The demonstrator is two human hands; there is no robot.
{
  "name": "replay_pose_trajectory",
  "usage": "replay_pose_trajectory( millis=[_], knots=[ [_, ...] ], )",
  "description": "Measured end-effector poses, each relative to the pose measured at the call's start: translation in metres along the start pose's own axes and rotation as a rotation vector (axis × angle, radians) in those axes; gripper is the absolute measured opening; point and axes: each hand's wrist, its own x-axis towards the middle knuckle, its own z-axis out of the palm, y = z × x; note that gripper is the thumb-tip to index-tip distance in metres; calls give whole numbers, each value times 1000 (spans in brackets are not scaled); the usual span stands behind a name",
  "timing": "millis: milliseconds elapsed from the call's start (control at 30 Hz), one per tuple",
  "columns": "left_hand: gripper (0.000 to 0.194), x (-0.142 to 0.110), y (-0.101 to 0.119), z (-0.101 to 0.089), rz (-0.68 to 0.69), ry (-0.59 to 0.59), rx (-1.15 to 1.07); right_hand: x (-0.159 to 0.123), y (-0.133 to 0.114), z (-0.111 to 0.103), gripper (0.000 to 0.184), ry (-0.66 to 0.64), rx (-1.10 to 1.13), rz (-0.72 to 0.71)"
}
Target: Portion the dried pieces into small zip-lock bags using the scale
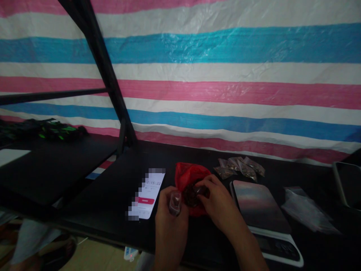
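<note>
My left hand (171, 227) is closed round a small clear plastic bag (175, 201), whose mouth points up between thumb and fingers. Beside it lies an open red plastic bag (193, 171) with small dark brown pieces (191, 195) inside. The fingers of my right hand (220, 203) are pinched together at the red bag's opening, over those pieces. What sits between the fingertips is too dark to make out. Just right of that hand is a kitchen scale (259, 205) with a flat metal plate and a white front edge.
Several filled small bags (239, 167) lie behind the scale. A stack of clear bags (306, 210) is to its right, near a dark device (348, 184). A phone (148, 194) showing a timer lies left. A black post (108, 75) and green-black toy car (60, 130) stand farther left.
</note>
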Motion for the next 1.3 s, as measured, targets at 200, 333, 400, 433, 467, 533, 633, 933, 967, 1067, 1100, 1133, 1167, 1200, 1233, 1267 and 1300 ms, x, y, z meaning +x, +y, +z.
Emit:
replay_pose_trajectory(
  millis=[200, 333, 400, 433, 467, 533, 633, 933, 967, 1067, 1100, 1133, 1167, 1200, 1233, 1267, 1300],
  knots=[
    [42, 0, 2, 4, -100, 1, -115, -4, -4, -6, 34, -99, 53, 83],
    [45, -1, 3, 7, -140, 22, -165, -5, -8, -8, 31, -143, 150, 118],
    [43, -1, 4, 8, -118, 36, -171, -4, -8, -8, 27, -156, 223, 152],
    [42, -2, 5, 9, -99, 40, -170, -4, -7, -8, 25, -162, 262, 172],
    [41, -2, 6, 10, -77, 42, -165, -3, -5, -7, 23, -169, 303, 190],
    [38, -3, 9, 11, -35, 41, -140, -2, 0, -7, 24, -165, 372, 216],
    [38, -4, 10, 11, 0, 27, -105, -2, 7, -7, 30, -123, 398, 214],
    [51, 0, 2, 7, -164, -26, -244, -9, -6, -4, 24, -79, 317, 152],
    [52, 0, 1, 7, -177, -35, -261, -9, -7, -3, 24, -68, 312, 156],
    [50, 1, -1, 5, -132, -26, -227, -7, -8, -2, 24, -64, 324, 193],
    [48, 2, -1, 4, -100, -14, -200, -7, -7, -3, 23, -73, 336, 208],
    [47, 3, -1, 3, -74, -3, -176, -7, -7, -5, 23, -86, 358, 219],
    [47, 3, -2, 1, -57, 7, -156, -7, -6, -7, 22, -99, 390, 229],
    [48, 4, -2, 0, -45, 14, -139, -7, -6, -10, 23, -114, 430, 236],
    [48, 4, -2, -2, -38, 19, -123, -7, -5, -12, 23, -122, 473, 242],
    [48, 5, -2, -3, -34, 25, -108, -7, -5, -14, 24, -126, 513, 246],
    [49, 5, -2, -4, -31, 27, -94, -7, -4, -16, 25, -123, 546, 250]
  ],
)
